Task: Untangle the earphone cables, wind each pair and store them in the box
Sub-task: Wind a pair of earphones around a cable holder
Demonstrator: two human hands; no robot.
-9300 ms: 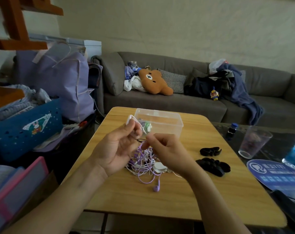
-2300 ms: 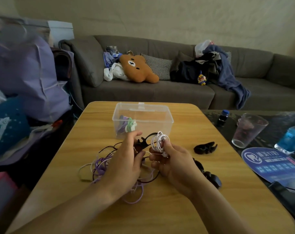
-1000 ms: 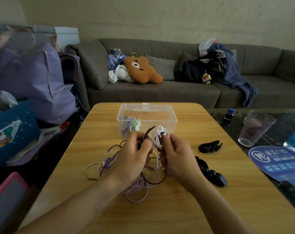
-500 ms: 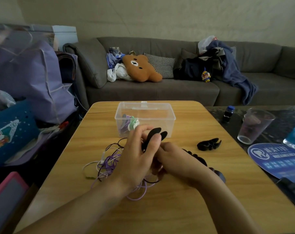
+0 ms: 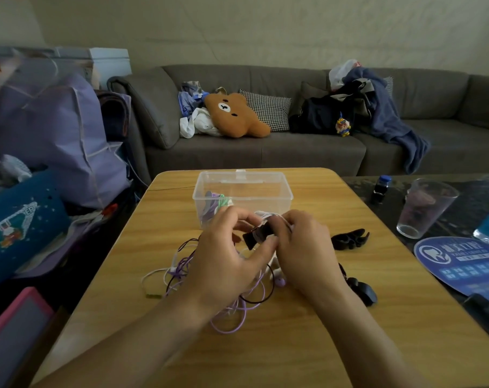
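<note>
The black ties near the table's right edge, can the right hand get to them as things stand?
Probably not yet: the right hand is gripping the white earphone coil while a black strap goes round it. The path to the black ties looks free once it lets go.

Left hand (image 5: 229,259): bare — no ring, no glove, no watch at the wrist.
Right hand (image 5: 305,250): bare as well, short nails as far as they show.
Left forearm (image 5: 142,340): uncovered from the wrist to the bottom edge of the view — no sleeve in sight.
Right forearm (image 5: 358,340): uncovered likewise, no band or bracelet.
</note>
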